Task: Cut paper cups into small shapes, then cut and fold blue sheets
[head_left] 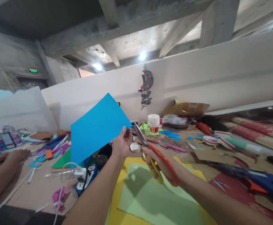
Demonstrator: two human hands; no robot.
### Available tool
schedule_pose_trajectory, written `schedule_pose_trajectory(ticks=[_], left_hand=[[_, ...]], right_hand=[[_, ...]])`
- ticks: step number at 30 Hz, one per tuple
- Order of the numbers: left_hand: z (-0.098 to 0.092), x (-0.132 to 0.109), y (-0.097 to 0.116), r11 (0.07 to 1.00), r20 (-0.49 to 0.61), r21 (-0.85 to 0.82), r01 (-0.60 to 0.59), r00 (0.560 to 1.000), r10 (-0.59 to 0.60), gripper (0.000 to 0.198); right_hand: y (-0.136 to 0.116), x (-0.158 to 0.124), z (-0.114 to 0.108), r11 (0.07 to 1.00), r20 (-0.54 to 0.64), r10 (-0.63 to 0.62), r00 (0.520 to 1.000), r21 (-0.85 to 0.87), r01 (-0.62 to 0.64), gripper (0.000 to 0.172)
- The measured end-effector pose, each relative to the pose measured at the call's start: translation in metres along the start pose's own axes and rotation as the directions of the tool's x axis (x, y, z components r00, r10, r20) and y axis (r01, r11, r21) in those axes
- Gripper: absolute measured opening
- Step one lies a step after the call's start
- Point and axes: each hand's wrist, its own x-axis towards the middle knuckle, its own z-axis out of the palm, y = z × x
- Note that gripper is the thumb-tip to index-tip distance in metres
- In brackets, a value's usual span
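A large sheet of blue paper (pixel 98 125) is pinched at its lower right corner by my left hand (pixel 122 142), thumb on top. My right hand (pixel 158 161) grips a pair of scissors (pixel 168 168) with one red and one yellow handle. Their blades point up and to the left, close to the blue sheet's corner; whether they touch the paper I cannot tell. Below both hands lies a pale green sheet (pixel 150 200) on top of yellow paper (pixel 117 190).
Ahead stands a stack of paper cups (pixel 153 122) near blue paper scraps (pixel 171 135). A power strip (pixel 89 176) with a white plug and cable lies left. A blue glue gun (pixel 255 176) is at right. Another person's arms (pixel 7 172) rest on the table at far left.
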Motion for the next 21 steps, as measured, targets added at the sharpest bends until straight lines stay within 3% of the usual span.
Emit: schedule_pose_trajectory(ticks=[13, 21], left_hand=[[-0.004, 0.007, 0.001, 1.000, -0.052, 0.004, -0.022, 0.998, 0.023, 0.007], [-0.001, -0.001, -0.009, 0.999, -0.030, 0.040, 0.008, 1.000, -0.006, 0.009]], right_hand=[[0.004, 0.001, 0.000, 0.998, 0.074, 0.053, 0.996, 0.035, -0.056, 0.038], [0.011, 0.007, 0.003, 0.996, 0.031, 0.006, 0.999, 0.092, -0.009, 0.037]])
